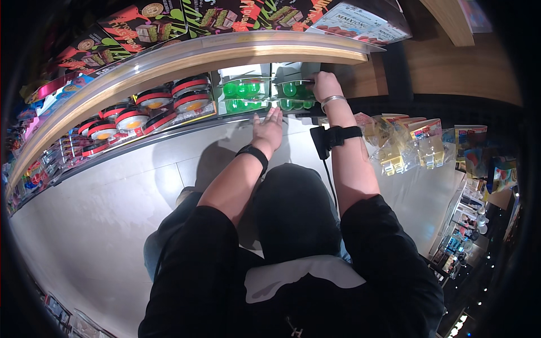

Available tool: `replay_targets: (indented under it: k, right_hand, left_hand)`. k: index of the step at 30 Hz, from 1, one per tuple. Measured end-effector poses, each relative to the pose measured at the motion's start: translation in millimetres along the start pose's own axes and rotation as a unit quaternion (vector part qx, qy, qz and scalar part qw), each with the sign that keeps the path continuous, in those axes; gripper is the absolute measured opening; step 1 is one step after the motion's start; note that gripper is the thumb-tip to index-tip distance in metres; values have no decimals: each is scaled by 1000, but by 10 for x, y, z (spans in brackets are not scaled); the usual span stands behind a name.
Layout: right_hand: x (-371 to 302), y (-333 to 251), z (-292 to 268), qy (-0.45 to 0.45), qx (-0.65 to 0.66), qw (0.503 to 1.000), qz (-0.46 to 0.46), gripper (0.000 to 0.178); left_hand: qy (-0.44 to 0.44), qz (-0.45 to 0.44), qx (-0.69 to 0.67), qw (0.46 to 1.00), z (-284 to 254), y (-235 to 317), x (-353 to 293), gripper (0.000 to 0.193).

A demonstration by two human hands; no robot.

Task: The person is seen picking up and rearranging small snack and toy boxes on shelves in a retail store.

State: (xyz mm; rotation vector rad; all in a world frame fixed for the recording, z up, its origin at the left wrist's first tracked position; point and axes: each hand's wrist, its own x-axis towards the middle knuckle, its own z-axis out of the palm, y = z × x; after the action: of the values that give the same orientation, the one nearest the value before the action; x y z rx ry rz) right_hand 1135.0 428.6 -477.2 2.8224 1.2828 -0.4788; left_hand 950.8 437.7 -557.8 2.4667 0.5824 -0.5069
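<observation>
Left hand (267,130): palm down, fingers straight and spread, grip clasping nothing visible; fingertips at the front of the lower shelf, by the near left corner of the right packs (289,89). Right hand (327,85): at the right side of the right packs, fingers bent, tips hidden; can't tell whether its grip is closed on a pack. Right packs sit on the lower shelf, clear plastic with round green pieces, stacked in rows, just beside the similar left packs (241,89). Left of those, red-rimmed tubs (132,120) with egg-like yellow and white contents, heaped. Upper shelf (186,54), wood-edged, overhead with dark boxes (220,18) and a pale box (359,25). Clear bags (431,147) right of the right forearm. Black band (253,158) on left wrist, bracelet (332,99) on right. Floor (112,186) pale tile
</observation>
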Motion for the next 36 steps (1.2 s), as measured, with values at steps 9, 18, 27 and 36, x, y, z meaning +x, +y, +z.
replay_targets:
  k: [9, 18, 27, 36]
  right_hand:
    - [78, -6, 167, -20, -12, 998, -56, 30]
    - [782, -326, 41, 306, -89, 935, -152, 31]
    - [789, -619, -47, 386, -79, 901, -180, 26]
    - [391, -66, -84, 393, 3, 902, -179, 22]
  left_hand:
    - [14, 1, -8, 1000, 26, 3, 18, 51]
    - [77, 22, -7, 997, 148, -64, 12, 49]
    - [208, 69, -484, 847, 804, -382, 167, 45]
    - [5, -10, 11, 1000, -8, -15, -24, 67]
